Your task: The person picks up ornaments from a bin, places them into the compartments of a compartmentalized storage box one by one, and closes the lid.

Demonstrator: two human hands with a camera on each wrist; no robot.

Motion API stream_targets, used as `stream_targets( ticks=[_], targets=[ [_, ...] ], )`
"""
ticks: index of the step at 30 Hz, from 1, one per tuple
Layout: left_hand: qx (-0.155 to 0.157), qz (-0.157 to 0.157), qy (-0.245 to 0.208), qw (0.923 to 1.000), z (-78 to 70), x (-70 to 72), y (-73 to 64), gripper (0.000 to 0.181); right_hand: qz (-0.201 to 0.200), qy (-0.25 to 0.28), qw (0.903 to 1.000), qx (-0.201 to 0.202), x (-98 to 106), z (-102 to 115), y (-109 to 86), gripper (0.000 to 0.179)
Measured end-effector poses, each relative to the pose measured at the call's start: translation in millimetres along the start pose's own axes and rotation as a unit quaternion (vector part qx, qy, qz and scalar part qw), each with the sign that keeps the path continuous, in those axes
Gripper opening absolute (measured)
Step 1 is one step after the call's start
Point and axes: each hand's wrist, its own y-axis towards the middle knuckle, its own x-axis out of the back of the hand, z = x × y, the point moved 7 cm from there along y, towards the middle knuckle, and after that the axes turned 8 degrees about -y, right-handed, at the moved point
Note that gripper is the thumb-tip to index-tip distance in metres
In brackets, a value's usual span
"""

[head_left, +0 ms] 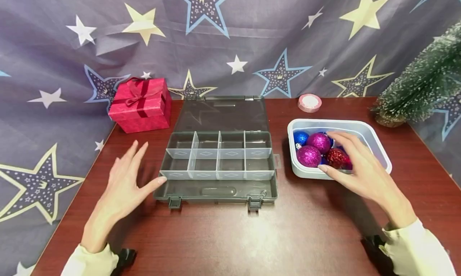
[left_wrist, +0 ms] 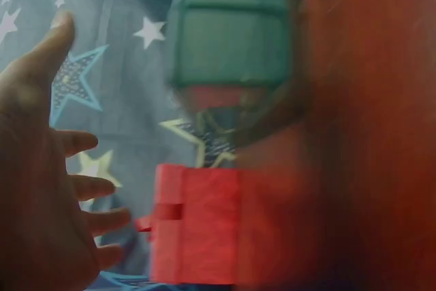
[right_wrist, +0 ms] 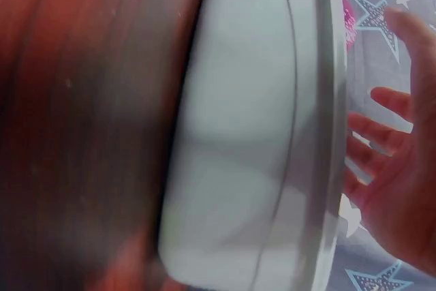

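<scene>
Over the white plastic tub (head_left: pixel 297 172) on the right, my right hand (head_left: pixel 363 174) hovers with thumb and fingers spread. Beneath it lie glittery Christmas baubles: two purple ones (head_left: pixel 309 156), a red one (head_left: pixel 335 158) and blue ones (head_left: pixel 300 138), some partly hidden by the hand. The right wrist view has the tub's side wall (right_wrist: pixel 238 127) in front and the hand's fingers apart beyond its rim. My left hand (head_left: pixel 120 188) is held spread beside a grey see-through compartment box (head_left: pixel 219 191), whose lid (head_left: pixel 221 115) lies back. Its thumb tip appears at the box's left edge; contact cannot be told.
A red gift box (head_left: pixel 142 107) with a bow stands at the back left. Behind the tub lies a pink ribbon roll (head_left: pixel 309 103). A small frosted tree (head_left: pixel 419 79) stands at the back right. Star-patterned cloth (head_left: pixel 266 35) hangs behind the brown table (head_left: pixel 223 240).
</scene>
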Motion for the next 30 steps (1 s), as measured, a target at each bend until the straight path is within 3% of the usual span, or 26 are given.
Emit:
stream_targets(
  ticks=[5,9,16,23,30],
  targets=[
    [0.067,0.023,-0.109,0.9914,10.0,-18.4,-14.3,0.099,0.004,0.021,0.9995,0.022,-9,7,4.0,0.073],
    [0.096,0.035,-0.161,0.9816,12.8,-27.2,-25.1,0.097,0.0,0.032,0.9987,0.04,-14,11,6.9,0.068],
    [0.096,0.055,-0.206,0.9721,20.6,-35.7,-35.6,0.091,-0.004,0.038,0.9977,0.056,-19,17,10.2,0.066],
    [0.083,0.059,-0.232,0.9673,26.8,-39.6,-37.4,0.071,-0.001,0.035,0.9984,0.043,-22,17,12.1,0.062],
    [0.075,0.058,-0.253,0.9628,27.7,-39.0,-40.0,0.072,0.01,0.038,0.9986,0.036,-24,17,14.9,0.06]
  ],
)
